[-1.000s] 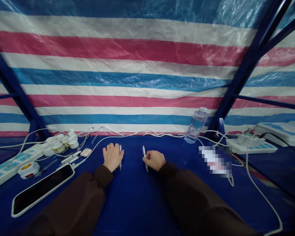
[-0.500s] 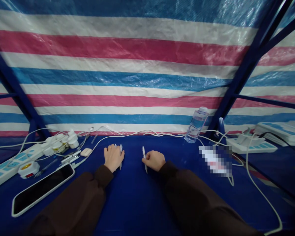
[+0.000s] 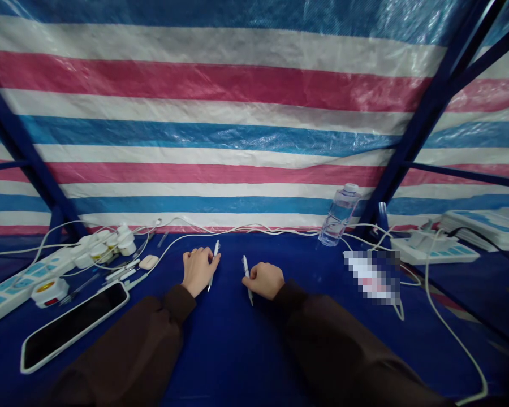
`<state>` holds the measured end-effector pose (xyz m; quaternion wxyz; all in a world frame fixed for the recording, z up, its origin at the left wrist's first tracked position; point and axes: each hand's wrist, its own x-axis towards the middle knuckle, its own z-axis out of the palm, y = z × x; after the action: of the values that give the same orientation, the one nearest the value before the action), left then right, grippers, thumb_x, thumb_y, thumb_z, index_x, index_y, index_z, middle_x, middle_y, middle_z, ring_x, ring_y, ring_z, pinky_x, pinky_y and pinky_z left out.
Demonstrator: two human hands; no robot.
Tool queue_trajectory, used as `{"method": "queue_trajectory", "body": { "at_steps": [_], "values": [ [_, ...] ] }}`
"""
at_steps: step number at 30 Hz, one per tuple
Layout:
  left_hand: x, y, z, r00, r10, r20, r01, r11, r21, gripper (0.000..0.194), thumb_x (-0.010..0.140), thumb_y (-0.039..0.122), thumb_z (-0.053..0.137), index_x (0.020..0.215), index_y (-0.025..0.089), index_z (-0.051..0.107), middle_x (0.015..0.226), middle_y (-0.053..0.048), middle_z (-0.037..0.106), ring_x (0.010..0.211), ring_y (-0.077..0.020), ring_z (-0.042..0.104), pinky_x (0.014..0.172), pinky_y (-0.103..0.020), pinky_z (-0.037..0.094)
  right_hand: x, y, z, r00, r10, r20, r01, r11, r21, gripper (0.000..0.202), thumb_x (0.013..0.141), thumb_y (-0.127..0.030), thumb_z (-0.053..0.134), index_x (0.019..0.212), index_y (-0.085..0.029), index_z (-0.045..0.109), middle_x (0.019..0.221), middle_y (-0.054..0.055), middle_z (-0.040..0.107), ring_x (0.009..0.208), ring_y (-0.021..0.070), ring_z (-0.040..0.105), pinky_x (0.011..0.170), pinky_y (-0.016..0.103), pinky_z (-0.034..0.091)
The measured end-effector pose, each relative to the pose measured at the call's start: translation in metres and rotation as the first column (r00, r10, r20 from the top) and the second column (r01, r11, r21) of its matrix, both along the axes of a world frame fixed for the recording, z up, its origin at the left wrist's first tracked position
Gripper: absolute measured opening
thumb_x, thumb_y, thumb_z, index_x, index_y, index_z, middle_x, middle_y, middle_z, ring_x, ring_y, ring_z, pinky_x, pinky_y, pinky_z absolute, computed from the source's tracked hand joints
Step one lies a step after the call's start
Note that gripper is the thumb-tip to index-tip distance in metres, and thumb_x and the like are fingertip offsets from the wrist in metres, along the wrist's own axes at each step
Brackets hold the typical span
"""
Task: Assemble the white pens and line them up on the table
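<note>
Near the middle of the blue table, my left hand is closed around a white pen, whose clicker end points away from me and whose tip shows below the thumb. To the right of it, my right hand has its fingers curled, with the thumb and forefinger on a second white pen. That pen's tip leans toward me. A gap of bare blue surface lies between the two pens. Both forearms wear dark brown sleeves.
At the left lie a phone, a power strip with adapters and several loose pens. A clear bottle stands at the back right, before another power strip and a paper stack. Cables run along the back.
The left hand's pen has shifted right and tilted more, and its thumb has moved right. The right hand's pen top has moved slightly left and its tip a little toward me.
</note>
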<state>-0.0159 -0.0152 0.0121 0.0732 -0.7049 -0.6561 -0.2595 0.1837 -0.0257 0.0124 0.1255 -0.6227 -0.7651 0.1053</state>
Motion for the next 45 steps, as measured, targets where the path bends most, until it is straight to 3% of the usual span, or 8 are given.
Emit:
{"method": "queue_trajectory", "body": {
  "at_steps": [5, 11, 15, 20, 24, 29, 35, 45],
  "values": [
    [0.003, 0.004, 0.002, 0.961, -0.050, 0.273, 0.009, 0.989, 0.150, 0.033, 0.082, 0.049, 0.046, 0.073, 0.020, 0.056, 0.052, 0.005, 0.048, 0.061, -0.0145, 0.052, 0.075, -0.032, 0.027, 0.002, 0.003, 0.003, 0.991, -0.062, -0.121, 0.060, 0.998, -0.015, 0.044, 0.077, -0.058, 0.046, 0.057, -0.021, 0.059, 0.057, 0.000, 0.060, 0.057, 0.0142, 0.055, 0.051, 0.024, 0.026],
    [0.002, 0.005, 0.002, 0.923, -0.112, 0.367, -0.016, 0.945, 0.328, 0.021, 0.080, 0.042, 0.053, 0.081, 0.022, 0.058, 0.060, 0.004, 0.058, 0.071, -0.0167, 0.056, 0.080, -0.034, 0.027, 0.009, 0.012, -0.002, 0.947, -0.175, -0.270, 0.175, 0.984, -0.026, 0.051, 0.084, -0.060, 0.033, 0.059, -0.020, 0.051, 0.055, 0.000, 0.055, 0.056, 0.0136, 0.052, 0.050, 0.024, 0.026],
    [0.004, 0.001, 0.005, 0.926, -0.186, 0.329, 0.021, 0.894, 0.448, 0.014, 0.079, 0.034, 0.057, 0.077, 0.020, 0.055, 0.069, 0.002, 0.063, 0.075, -0.0172, 0.058, 0.082, -0.035, 0.028, 0.010, 0.016, -0.011, 0.915, -0.162, -0.369, 0.193, 0.980, 0.050, 0.033, 0.085, -0.047, 0.038, 0.070, -0.022, 0.054, 0.059, -0.002, 0.055, 0.057, 0.0136, 0.052, 0.052, 0.023, 0.031],
    [0.008, -0.005, 0.007, 0.903, -0.359, 0.237, 0.201, 0.839, 0.506, 0.004, 0.076, 0.023, 0.060, 0.078, 0.021, 0.057, 0.081, 0.000, 0.065, 0.083, -0.0171, 0.060, 0.084, -0.036, 0.030, 0.012, 0.025, -0.022, 0.850, -0.011, -0.526, 0.240, 0.898, 0.369, 0.029, 0.081, -0.021, 0.038, 0.105, -0.017, 0.054, 0.100, 0.010, 0.056, 0.087, 0.0187, 0.056, 0.075, 0.031, 0.044],
    [0.010, -0.008, 0.006, 0.859, -0.496, 0.125, 0.389, 0.792, 0.470, 0.004, 0.078, 0.021, 0.058, 0.081, 0.022, 0.061, 0.085, -0.001, 0.067, 0.088, -0.0166, 0.060, 0.083, -0.035, 0.033, 0.012, 0.024, -0.019, 0.893, 0.095, -0.440, 0.203, 0.788, 0.582, 0.045, 0.081, -0.014, 0.036, 0.126, -0.015, 0.043, 0.123, 0.015, 0.047, 0.113, 0.0227, 0.045, 0.091, 0.038, 0.039],
    [0.012, -0.010, 0.004, 0.844, -0.537, -0.006, 0.489, 0.763, 0.422, 0.012, 0.083, 0.022, 0.055, 0.090, 0.024, 0.064, 0.086, 0.001, 0.069, 0.086, -0.0157, 0.060, 0.082, -0.035, 0.033, 0.011, 0.017, -0.012, 0.972, 0.214, -0.100, -0.104, 0.768, 0.632, 0.046, 0.080, -0.006, 0.038, 0.121, -0.023, 0.051, 0.134, 0.007, 0.044, 0.124, 0.0229, 0.034, 0.094, 0.039, 0.031],
    [0.010, -0.012, 0.005, 0.920, -0.381, -0.091, 0.386, 0.846, 0.367, 0.017, 0.086, 0.030, 0.050, 0.092, 0.024, 0.065, 0.085, -0.001, 0.069, 0.085, -0.0184, 0.057, 0.081, -0.037, 0.030, 0.010, 0.018, -0.012, 0.950, 0.306, -0.069, -0.213, 0.790, 0.575, 0.031, 0.082, -0.005, 0.039, 0.100, -0.019, 0.061, 0.110, 0.007, 0.061, 0.119, 0.0209, 0.041, 0.093, 0.036, 0.029],
    [0.016, -0.016, 0.007, 0.950, -0.265, -0.168, 0.296, 0.934, 0.200, 0.026, 0.091, 0.035, 0.039, 0.097, 0.021, 0.060, 0.088, -0.007, 0.064, 0.086, -0.0211, 0.051, 0.081, -0.039, 0.026, 0.010, 0.017, -0.010, 0.932, 0.343, -0.114, -0.231, 0.808, 0.542, 0.029, 0.083, -0.005, 0.036, 0.099, -0.017, 0.057, 0.098, 0.007, 0.062, 0.114, 0.0200, 0.044, 0.091, 0.035, 0.030]
  ]
}}
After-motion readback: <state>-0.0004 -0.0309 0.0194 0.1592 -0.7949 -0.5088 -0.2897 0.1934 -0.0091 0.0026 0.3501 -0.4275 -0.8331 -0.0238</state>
